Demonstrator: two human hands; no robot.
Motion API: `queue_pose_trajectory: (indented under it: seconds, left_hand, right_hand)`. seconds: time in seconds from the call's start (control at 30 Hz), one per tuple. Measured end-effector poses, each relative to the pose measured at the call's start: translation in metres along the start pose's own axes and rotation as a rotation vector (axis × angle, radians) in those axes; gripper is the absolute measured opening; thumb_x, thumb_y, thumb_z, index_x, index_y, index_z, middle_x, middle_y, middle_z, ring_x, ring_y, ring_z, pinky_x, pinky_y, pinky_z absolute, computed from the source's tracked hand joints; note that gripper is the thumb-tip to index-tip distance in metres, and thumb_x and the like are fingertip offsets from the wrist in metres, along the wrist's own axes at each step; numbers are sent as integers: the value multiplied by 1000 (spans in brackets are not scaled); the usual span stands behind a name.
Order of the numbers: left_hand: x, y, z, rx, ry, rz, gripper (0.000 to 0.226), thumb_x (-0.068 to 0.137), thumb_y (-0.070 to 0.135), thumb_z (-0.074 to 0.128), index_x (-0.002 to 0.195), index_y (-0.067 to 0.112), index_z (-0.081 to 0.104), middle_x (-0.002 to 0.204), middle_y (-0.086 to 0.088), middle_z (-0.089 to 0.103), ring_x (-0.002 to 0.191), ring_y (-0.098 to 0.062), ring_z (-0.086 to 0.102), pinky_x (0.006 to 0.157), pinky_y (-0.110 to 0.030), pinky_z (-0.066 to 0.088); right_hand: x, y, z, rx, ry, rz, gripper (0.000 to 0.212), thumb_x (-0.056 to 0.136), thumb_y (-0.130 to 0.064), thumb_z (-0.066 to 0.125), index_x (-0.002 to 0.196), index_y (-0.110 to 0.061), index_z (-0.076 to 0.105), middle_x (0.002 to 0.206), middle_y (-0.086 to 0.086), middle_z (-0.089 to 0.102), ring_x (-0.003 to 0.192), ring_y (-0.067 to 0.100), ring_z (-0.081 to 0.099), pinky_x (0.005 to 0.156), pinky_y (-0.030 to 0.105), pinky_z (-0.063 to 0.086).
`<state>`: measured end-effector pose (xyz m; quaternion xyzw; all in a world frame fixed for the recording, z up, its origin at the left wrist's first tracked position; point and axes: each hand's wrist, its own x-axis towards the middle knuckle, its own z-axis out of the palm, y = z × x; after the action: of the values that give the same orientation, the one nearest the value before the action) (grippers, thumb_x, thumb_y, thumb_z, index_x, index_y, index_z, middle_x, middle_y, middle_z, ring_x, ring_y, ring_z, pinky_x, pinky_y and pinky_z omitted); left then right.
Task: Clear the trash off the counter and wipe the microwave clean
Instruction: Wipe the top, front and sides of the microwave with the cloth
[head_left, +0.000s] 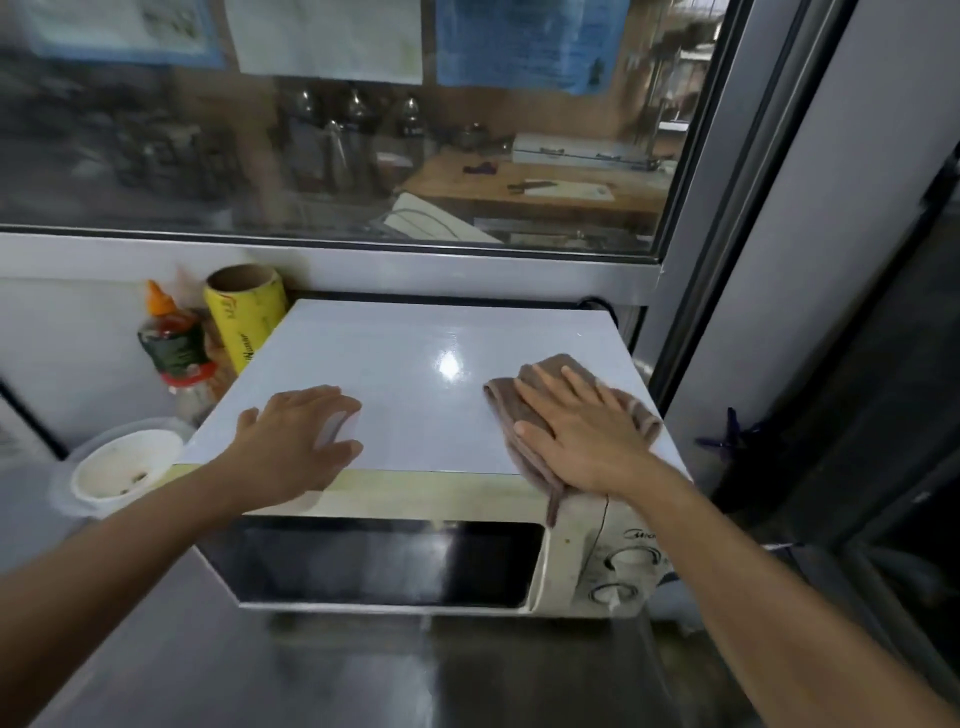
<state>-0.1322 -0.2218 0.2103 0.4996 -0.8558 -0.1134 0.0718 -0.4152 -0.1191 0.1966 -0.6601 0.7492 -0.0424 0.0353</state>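
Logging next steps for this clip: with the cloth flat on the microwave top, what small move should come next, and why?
Probably sweep the right hand leftward, dragging the brown cloth across the microwave top. The cloth lies at the right edge under flat fingers, and the left hand rests on the top, seemingly steadying it.

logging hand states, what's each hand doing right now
Left hand: open, flat on the microwave top.
Right hand: open, pressing the brown cloth down.
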Motion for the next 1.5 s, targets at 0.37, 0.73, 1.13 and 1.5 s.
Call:
queue_pose_trajectory:
  seconds: [0.37, 0.73, 1.13, 1.5]
  left_hand:
    - [-55, -84, -27, -168, 149, -91, 35, 86, 24, 62, 121, 25, 59, 132, 1, 54, 121, -23, 48, 98, -41, 39]
    - [-84, -120, -12, -471, 46, -141, 72, 78, 10, 70, 140, 18, 34, 131, 0, 54, 118, -18, 51, 99, -24, 35]
    - [-100, -110, -16, -480, 108, -46, 71, 81, 18, 68, 141, 23, 30, 134, -2, 54, 118, -23, 53, 96, -29, 37]
    - [-118, -48, -52, -1038, -172, -43, 41, 97, 44, 38, 106, 17, 66, 104, 2, 70, 95, -11, 63, 83, -29, 38]
  right_hand:
    - [-45, -52, 13, -150, 79, -232, 61, 94, -58, 22, 145, -44, -8, 156, -18, -8, 145, 8, -9, 117, 34, -1]
    - [28, -221, 31, -111, 21, -236, 59, 93, -60, 16, 147, -41, 2, 159, 2, -2, 144, 35, -4, 114, 57, 3]
    - [-27, -194, 36, 207, 121, -446, 56, 93, 6, 43, 143, -16, 33, 152, -4, 15, 145, 17, 10, 120, 36, 4]
    - [-120, -206, -32, 445, 317, -229, 55, 91, 9, 43, 140, -16, 43, 143, -10, 37, 127, -10, 29, 102, -2, 17]
